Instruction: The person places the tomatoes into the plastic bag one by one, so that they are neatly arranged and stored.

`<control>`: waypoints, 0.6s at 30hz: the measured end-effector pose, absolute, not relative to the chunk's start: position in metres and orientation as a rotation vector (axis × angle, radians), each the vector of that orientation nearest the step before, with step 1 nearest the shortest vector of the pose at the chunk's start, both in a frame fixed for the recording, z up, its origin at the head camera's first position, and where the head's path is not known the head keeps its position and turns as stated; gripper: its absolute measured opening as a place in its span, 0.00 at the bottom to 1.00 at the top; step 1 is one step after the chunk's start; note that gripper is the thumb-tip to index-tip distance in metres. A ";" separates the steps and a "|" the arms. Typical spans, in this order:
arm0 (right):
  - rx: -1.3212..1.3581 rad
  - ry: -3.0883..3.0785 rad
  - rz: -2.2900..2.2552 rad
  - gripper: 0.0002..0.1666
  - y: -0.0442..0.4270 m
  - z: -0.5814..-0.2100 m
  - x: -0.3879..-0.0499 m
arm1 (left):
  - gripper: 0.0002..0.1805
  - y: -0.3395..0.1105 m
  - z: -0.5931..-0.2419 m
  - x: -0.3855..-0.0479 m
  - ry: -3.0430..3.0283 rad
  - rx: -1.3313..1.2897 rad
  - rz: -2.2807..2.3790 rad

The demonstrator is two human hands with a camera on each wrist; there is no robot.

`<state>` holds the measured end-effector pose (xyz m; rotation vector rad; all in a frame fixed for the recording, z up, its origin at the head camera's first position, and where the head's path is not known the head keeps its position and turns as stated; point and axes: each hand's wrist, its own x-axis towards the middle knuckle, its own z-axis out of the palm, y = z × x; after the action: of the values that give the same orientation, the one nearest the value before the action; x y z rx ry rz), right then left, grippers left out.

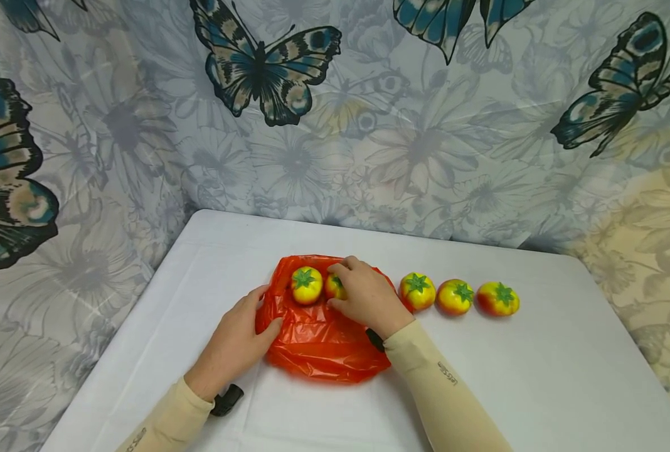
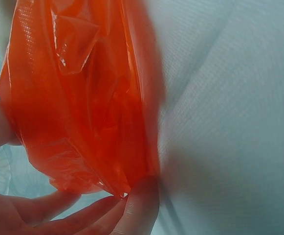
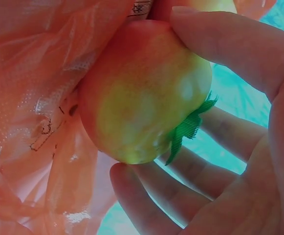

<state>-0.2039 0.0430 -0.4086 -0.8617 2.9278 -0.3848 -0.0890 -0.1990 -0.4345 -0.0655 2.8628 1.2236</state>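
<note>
We observe a floral backdrop (image 1: 425,157) printed with large butterflies, standing behind and at the sides of the white-covered bench (image 1: 538,376). Two beige sleeves (image 1: 442,389) extend over the bench from the near edge of the head view. Between the hands we locate the red plastic bag (image 1: 324,351), spread and creased on the bench. We note the left hand (image 1: 236,333) at the bag's left edge, its fingers and thumb grasping the film. We find the right hand (image 1: 371,298) over the bag's far right portion, its fingers and thumb curled around the gripped fruit (image 3: 142,98), a red-and-yellow piece with a green leafy cap; the film lies just beside it. Immediately left of this piece, near the bag's far edge, we see the second fruit (image 1: 307,285), which no hand covers in the head view. To the right of the bag we count three similar fruits (image 1: 455,297), set in a row on the bench. Under the left wrist we identify a small black device (image 1: 228,400).
</note>
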 end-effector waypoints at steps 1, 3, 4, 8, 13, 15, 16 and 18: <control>-0.860 2.927 -0.381 0.38 0.043 -0.409 -0.204 | 0.41 -0.199 -0.435 -0.089 2.863 -0.066 1.223; -0.858 2.928 -0.376 0.38 0.042 -0.409 -0.204 | 0.41 -0.199 -0.435 -0.089 2.863 -0.065 1.223; -0.859 2.929 -0.373 0.38 0.042 -0.410 -0.204 | 0.41 -0.199 -0.435 -0.089 2.862 -0.066 1.224; -0.860 2.937 -0.368 0.38 0.044 -0.410 -0.204 | 0.41 -0.198 -0.434 -0.090 2.858 -0.062 1.219; -0.869 2.938 -0.408 0.39 0.046 -0.407 -0.203 | 0.41 -0.199 -0.433 -0.090 2.868 -0.061 1.201; -0.865 2.939 -0.424 0.39 0.048 -0.404 -0.202 | 0.41 -0.200 -0.433 -0.090 2.869 -0.059 1.196; -0.862 2.940 -0.435 0.39 0.049 -0.402 -0.201 | 0.42 -0.200 -0.433 -0.090 2.866 -0.059 1.194; -0.855 2.945 -0.460 0.39 0.053 -0.395 -0.200 | 0.42 -0.201 -0.433 -0.089 2.864 -0.062 1.190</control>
<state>-0.1999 0.0529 -0.3949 -0.8552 2.9452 -0.4599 -0.0886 -0.2011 -0.4332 -0.0617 2.8639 1.1896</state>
